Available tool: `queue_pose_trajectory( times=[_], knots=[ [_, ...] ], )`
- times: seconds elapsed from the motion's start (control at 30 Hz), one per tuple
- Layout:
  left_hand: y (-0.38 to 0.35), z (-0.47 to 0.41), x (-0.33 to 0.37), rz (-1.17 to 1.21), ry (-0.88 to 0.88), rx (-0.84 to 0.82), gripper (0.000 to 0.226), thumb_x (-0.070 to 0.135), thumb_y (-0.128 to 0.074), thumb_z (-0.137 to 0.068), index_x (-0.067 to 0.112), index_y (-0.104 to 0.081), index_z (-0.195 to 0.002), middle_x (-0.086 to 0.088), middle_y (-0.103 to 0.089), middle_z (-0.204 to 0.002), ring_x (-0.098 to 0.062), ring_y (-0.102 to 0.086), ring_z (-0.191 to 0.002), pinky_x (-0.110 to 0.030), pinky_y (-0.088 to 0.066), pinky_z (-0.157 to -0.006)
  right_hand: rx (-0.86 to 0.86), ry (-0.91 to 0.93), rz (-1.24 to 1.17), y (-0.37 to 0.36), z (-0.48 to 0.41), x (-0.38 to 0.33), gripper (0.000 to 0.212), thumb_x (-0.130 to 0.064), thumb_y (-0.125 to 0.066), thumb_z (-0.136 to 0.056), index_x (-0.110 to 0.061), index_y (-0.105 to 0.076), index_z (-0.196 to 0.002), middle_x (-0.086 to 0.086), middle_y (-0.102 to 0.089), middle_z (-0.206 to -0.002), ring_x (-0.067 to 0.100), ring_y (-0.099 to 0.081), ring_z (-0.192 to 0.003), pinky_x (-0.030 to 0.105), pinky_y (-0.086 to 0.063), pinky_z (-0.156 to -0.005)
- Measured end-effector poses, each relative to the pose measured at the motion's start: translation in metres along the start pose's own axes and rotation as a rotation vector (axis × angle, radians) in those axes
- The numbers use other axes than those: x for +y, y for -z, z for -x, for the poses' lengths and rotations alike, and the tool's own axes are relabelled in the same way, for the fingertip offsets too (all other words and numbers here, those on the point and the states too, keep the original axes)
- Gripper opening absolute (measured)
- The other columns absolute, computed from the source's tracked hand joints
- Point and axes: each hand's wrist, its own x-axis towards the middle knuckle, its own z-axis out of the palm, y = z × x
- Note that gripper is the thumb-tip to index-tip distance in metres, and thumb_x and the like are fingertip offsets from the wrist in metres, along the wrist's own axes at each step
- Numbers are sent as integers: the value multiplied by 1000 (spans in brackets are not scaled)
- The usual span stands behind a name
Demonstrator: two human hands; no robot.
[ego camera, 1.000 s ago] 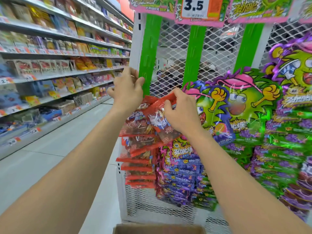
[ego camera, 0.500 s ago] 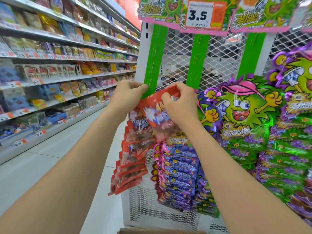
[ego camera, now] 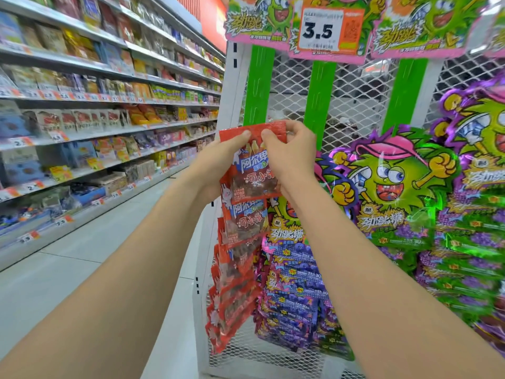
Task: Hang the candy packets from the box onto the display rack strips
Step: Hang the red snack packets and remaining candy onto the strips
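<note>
Before the white mesh display rack [ego camera: 355, 88], my left grip [ego camera: 216, 165] and right grip [ego camera: 289, 151] both pinch the top edge of a red candy packet [ego camera: 252, 173], thumbs on its front. The packet overlaps the leftmost green strip [ego camera: 258, 86]. More red packets [ego camera: 235, 283] hang below in an overlapping column (beside purple packets [ego camera: 289, 296]).

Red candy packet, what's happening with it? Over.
Grip: left hand, right hand both pinching red candy packet top edge. Packet up at leftmost green strip. Nothing blocking.
</note>
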Motion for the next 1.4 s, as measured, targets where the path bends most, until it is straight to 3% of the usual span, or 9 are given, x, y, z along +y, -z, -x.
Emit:
queue_pose_trajectory(
  times=[0.1, 0.27, 0.6, 0.83, 0.93, 1.03, 1.13, 1.27, 1.4],
  knots=[
    [-4, -1, 2, 4, 44, 3, 37, 43, -66, -102, 14, -72, -124, -11, -81, -112, -33, -78, -103, -53, -62, -96, 22, -46, 21, 1, -2, -3, 23, -22, -75, -90, -30, -59, -77, -16, -68, -76, -6, -63, -65, 23, -55, -66],
    [-5, -2, 4, -1, 64, 42, 30, 44, -67, -97, 18, -73, -111, -11, -81, -111, -30, -79, -97, -47, -64, -91, -16, -113, 57, -2, 0, -8, 7, -26, -75, -77, -21, -71, -77, -3, -77, -73, 22, -76, -72, 49, -64, -69],
    [5, -2, -11, 4, -40, 74, 27, 26, -66, -103, 5, -72, -120, -18, -78, -117, -38, -75, -111, -54, -60, -98, -20, 45, 214, -2, 13, 11, 8, -21, -76, -88, -23, -68, -88, -8, -73, -78, 13, -72, -76, 39, -62, -78],
    [10, 6, -28, -171, -170, 160, 22, 34, -67, -104, 13, -74, -106, -4, -83, -95, -21, -81, -86, -36, -65, -68, -104, -43, 331, -2, 10, 31, 23, -37, -76, -89, -17, -74, -79, -1, -73, -76, 25, -69, -83, 42, -58, -78],
    [12, 3, -42, -393, -332, 317, 22, 34, -72, -100, 18, -69, -114, 0, -79, -101, -18, -77, -91, -43, -65, -83, -11, 55, 408, 1, 20, 37, 24, -39, -77, -90, -18, -71, -99, -7, -67, -92, 22, -62, -99, 32, -48, -83],
    [12, 9, -66, -800, -539, 548, 61, 34, -74, -96, 18, -47, -147, -5, -59, -135, -24, -58, -123, -41, -48, -104, 74, 249, 450, 13, 50, 37, 31, -23, -74, -92, -15, -64, -121, -4, -64, -110, 15, -57, -107, 26, -42, -90],
    [5, 44, -101, -1009, -745, 716, 51, 26, -70, -94, 16, -54, -141, -10, -52, -138, -33, -48, -126, -41, -36, -105, 3, 367, 344, 35, 102, 55, 18, -13, -66, -89, -17, -70, -106, -6, -69, -99, 7, -62, -89, 23, -47, -84],
    [1, 100, -196, -970, -826, 413, 13, 10, -71, -88, 16, -67, -99, 1, -62, -96, -28, -59, -91, -44, -49, -81, -330, 97, 409, 83, 202, 133, 17, -20, -58, -79, -21, -74, -76, -10, -68, -67, 4, -58, -60, 20, -46, -65],
    [-3, 149, -311, -1095, -254, -204, 11, 25, -64, -90, 22, -62, -100, 8, -63, -81, -23, -63, -80, -43, -53, -69, -876, -516, 822, 135, 284, 269, 26, -31, -55, -86, -17, -61, -64, 4, -63, -64, 29, -68, -72, 37, -50, -66]
  ],
)
